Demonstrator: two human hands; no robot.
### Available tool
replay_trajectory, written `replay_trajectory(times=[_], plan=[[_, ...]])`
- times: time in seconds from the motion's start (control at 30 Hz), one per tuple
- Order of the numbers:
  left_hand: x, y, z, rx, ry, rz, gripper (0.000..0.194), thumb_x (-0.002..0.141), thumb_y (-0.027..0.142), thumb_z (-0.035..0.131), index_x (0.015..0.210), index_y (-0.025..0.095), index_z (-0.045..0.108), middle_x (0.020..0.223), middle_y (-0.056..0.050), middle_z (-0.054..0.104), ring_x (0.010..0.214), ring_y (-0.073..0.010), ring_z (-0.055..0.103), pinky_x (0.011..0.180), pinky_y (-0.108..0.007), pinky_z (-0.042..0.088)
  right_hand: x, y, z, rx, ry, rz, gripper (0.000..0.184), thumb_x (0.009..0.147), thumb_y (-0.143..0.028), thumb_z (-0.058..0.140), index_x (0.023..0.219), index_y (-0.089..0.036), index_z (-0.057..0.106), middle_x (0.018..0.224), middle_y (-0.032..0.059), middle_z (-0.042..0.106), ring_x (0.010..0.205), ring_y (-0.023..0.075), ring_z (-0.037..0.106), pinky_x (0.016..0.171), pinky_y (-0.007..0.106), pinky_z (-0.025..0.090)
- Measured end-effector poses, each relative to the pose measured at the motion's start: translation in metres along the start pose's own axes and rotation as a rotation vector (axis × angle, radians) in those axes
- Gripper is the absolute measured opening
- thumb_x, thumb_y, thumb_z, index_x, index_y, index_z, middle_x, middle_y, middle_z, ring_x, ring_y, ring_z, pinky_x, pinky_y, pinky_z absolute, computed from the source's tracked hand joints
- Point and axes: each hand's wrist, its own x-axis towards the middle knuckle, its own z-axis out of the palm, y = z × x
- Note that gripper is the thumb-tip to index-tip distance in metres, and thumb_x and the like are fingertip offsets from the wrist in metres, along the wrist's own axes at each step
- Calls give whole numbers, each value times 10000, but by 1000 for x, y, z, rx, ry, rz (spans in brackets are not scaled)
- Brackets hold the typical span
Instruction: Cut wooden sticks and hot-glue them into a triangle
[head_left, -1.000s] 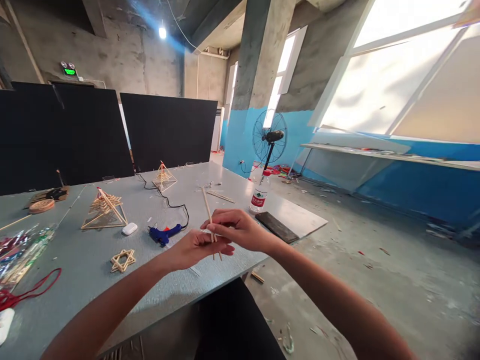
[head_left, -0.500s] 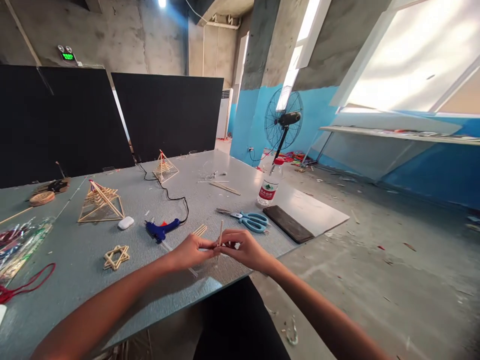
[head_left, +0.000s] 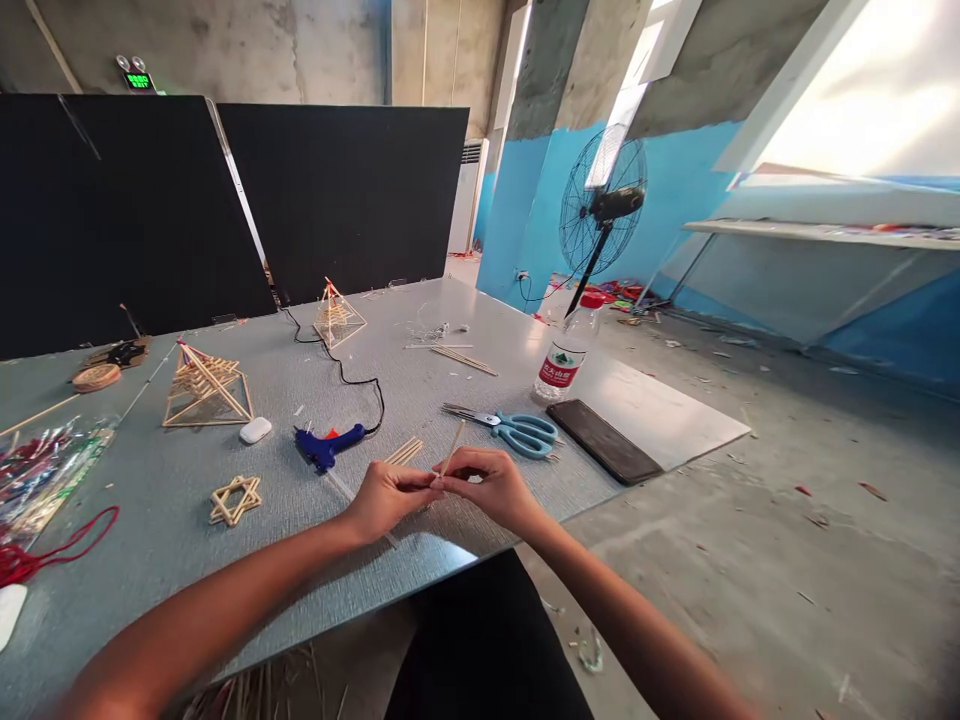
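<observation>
Tipped over now, the wooden stick (head_left: pixel 454 443) leans up and to the right, where half a second ago it stood nearly upright between my two hands. More of its lower part is lost behind my fingers, so I judge this to be close work on that end, with the upper end free.

The fingers of my right hand (head_left: pixel 491 485) are clamped on the stick. Those of my left hand (head_left: pixel 381 500) are drawn together at its lower end — I cannot tell whether they grip it too. Both hands sit just above the desk (head_left: pixel 337 590), near its front edge, with the stick between them.

Beside my left hand lie several loose sticks (head_left: pixel 406 453), and behind them the blue glue gun (head_left: pixel 328 447) trails its black cord (head_left: pixel 341 378) toward the back. The scissors (head_left: pixel 525 436) lie just beyond my right hand, blades pointing left, with the dark phone (head_left: pixel 606 441) beside them, close to the right edge, and the bottle (head_left: pixel 561 366) behind.

Further left are the stick star (head_left: pixel 235 492) and the near pyramid (head_left: pixel 206 390). My easiest room for moving looks to be upward — sideways to the right, the scissors' handles come up soonest.
</observation>
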Motion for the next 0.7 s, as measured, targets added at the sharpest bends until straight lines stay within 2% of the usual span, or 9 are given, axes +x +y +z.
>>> replay_trajectory(times=[0.1, 0.23, 0.37, 0.47, 0.7], plan=[[1, -2, -1, 6, 26, 7, 442, 851, 515, 742, 1070, 136, 803, 976, -98, 790, 860, -231, 717, 790, -309, 541, 2, -6, 0, -21, -10, 18, 253, 845, -456, 772, 840, -203, 765, 851, 57, 748, 650, 127, 618, 581, 253, 473], [2, -5, -3, 32, 56, 6, 413, 828, 510, 768, 1016, 145, 817, 953, -89, 792, 874, -232, 717, 805, -300, 538, 4, -11, -2, -57, -55, 56, 259, 856, -454, 760, 797, -202, 784, 746, 34, 693, 630, 111, 563, 569, 247, 409], [3, -7, -4, 41, 71, 4, 421, 829, 500, 770, 1061, 151, 806, 914, -79, 791, 837, -216, 710, 767, -292, 534, 6, -5, 1, 9, -35, 179, 274, 793, -473, 808, 758, -202, 790, 701, 32, 699, 599, 111, 534, 556, 258, 378], [3, -9, -5, 57, 69, 22, 395, 858, 486, 745, 1079, 163, 801, 912, -67, 790, 819, -202, 705, 758, -292, 532, 7, 2, 4, 58, -36, 262, 318, 769, -504, 815, 758, -188, 778, 703, 40, 713, 599, 121, 558, 559, 261, 398], [3, -11, -9, 119, 66, 87, 352, 866, 465, 739, 1050, 173, 810, 906, -56, 793, 799, -199, 711, 734, -288, 530, 11, 8, 4, 151, -101, 354, 371, 737, -541, 819, 763, -174, 769, 748, 59, 746, 648, 152, 647, 602, 269, 479]])
